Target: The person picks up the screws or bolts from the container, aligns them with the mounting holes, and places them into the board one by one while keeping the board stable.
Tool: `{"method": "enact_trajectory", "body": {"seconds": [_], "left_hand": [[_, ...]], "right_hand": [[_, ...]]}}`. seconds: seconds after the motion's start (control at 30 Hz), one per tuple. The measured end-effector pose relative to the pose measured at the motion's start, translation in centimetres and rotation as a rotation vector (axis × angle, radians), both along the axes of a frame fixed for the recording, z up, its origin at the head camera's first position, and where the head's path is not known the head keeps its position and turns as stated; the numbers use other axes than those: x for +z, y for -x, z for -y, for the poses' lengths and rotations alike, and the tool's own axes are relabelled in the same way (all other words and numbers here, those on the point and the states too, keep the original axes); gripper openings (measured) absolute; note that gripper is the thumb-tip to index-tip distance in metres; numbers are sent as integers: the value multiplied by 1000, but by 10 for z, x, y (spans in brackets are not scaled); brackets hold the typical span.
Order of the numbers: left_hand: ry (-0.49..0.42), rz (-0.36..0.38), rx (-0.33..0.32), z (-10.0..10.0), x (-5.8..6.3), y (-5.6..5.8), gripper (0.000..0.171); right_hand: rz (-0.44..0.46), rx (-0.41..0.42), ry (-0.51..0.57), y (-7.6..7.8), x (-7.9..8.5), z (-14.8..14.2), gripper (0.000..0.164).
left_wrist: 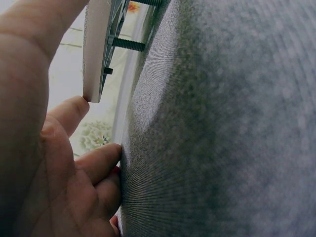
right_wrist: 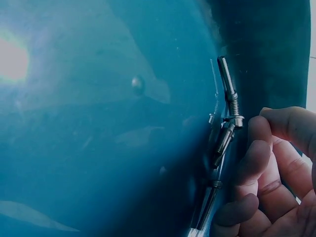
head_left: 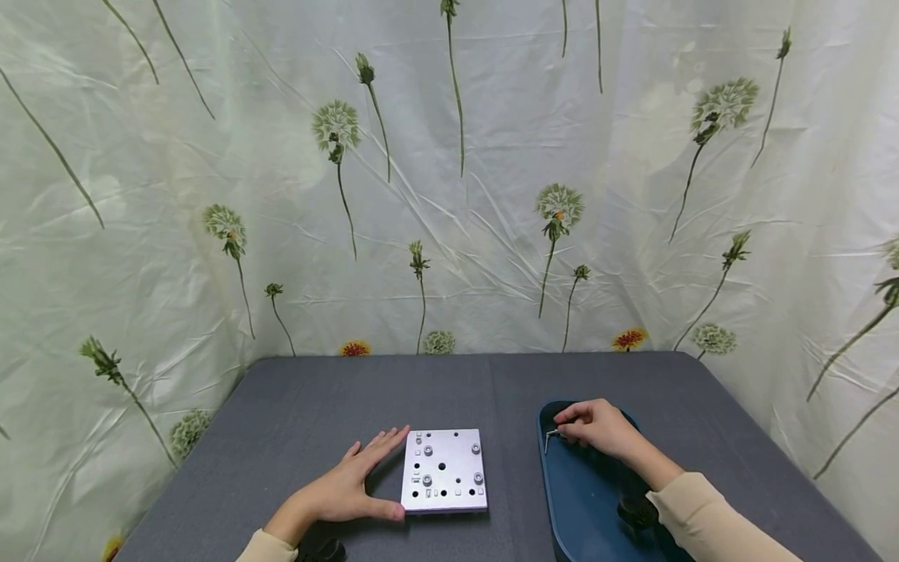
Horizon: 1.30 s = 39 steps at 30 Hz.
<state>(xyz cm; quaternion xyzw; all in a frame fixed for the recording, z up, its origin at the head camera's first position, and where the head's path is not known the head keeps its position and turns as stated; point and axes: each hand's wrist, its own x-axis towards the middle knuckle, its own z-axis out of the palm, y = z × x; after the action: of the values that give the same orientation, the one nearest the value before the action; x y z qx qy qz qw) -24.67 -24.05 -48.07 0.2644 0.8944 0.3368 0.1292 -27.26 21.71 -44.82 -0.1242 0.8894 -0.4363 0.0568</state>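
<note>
My left hand [head_left: 351, 485] is spread beside a silver metal plate [head_left: 460, 460] with holes. Its index fingertip and thumb touch the plate's left corners. Several socket-head bolts [head_left: 428, 450] stand in the plate; in the left wrist view, threaded shanks [left_wrist: 129, 44] reach below it, and the plate sits raised above the table. My right hand [head_left: 600, 428] is over the far left part of a blue tray [head_left: 583, 499], fingers bent and thumb near the index finger. Several bolts [right_wrist: 233, 106] lie along the tray wall right by the fingertips; no bolt shows between them.
A dark grey cloth [head_left: 379, 382] covers the table. The tray stands right of the plate, its raised rim [head_left: 544, 468] facing the plate. Behind hangs a pale curtain [head_left: 449, 234] with printed dandelions. Dark wrist devices [head_left: 637, 511] show at both wrists.
</note>
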Motion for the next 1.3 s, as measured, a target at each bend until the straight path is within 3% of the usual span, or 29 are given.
{"method": "enact_trajectory", "body": {"seconds": [0.27, 0.7, 1.3], "left_hand": [[6, -4, -2, 0, 1, 1, 117], [1, -5, -8, 1, 1, 1, 115], [-17, -25, -32, 1, 2, -1, 115]], "right_hand": [[27, -22, -31, 0, -3, 1, 24], [5, -28, -73, 1, -6, 6, 12], [-44, -44, -131, 2, -8, 11, 8]]}}
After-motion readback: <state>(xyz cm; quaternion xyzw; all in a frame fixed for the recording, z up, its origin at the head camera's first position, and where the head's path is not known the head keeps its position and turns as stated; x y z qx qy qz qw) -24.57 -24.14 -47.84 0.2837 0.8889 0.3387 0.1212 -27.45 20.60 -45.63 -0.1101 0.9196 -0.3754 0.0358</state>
